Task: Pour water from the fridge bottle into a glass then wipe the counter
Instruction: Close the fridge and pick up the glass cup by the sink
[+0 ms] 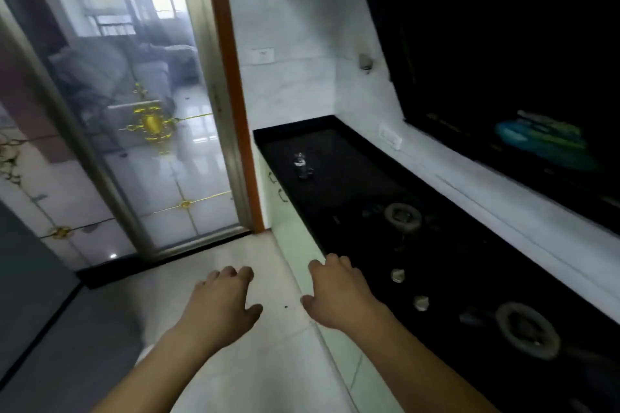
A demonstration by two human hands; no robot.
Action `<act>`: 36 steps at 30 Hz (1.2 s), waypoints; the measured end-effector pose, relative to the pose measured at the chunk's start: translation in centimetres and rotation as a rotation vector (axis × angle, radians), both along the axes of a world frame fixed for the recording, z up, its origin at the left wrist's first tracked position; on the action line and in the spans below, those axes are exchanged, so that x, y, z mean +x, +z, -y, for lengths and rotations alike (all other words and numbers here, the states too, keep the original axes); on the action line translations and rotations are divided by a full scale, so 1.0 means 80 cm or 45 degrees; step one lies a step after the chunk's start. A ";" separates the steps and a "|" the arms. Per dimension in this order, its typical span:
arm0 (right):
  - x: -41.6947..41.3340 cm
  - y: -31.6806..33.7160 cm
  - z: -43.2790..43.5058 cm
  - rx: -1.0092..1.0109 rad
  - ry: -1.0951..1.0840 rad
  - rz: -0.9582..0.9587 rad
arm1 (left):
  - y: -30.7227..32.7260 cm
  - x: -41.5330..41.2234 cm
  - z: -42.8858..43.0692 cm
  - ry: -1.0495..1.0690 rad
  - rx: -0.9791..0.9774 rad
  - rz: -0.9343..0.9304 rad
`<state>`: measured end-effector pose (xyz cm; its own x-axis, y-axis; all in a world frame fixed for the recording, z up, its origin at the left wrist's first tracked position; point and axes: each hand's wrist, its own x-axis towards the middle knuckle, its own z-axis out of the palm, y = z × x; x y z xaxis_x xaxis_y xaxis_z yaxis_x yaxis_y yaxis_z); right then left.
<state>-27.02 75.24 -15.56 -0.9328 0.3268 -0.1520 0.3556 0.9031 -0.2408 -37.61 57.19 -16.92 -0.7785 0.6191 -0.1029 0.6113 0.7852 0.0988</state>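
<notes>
Kitchen. Black counter (352,157) runs ahead of and to the right of your right hand (339,292). Gas hob is set into it: one burner (402,216) just ahead of that hand, a second burner (526,329) off to its right, two knobs (397,275) between them near your fingers. Sliding glass door (134,111) stands ahead of your left hand (221,302), with white tile floor (268,362) under both arms.

Both hands are stretched forward, palms down, fingers loosely curled, gripping nothing. Left hangs over the floor. Right hangs over the counter's front edge; can't tell if it touches.

Small clear object (302,164), probably the glass, sits on the counter's far end, well ahead of your right hand, beyond the first burner. Too blurred to confirm.
</notes>
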 end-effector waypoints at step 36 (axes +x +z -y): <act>0.949 0.008 0.257 0.002 -2.223 0.005 | 0.012 0.829 -0.104 -2.027 0.117 0.097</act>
<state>48.92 54.71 -14.94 0.4846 0.8615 -0.1520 0.8282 -0.5077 -0.2372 28.74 65.52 -16.00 0.6440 0.7645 -0.0279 0.7562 -0.6305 0.1750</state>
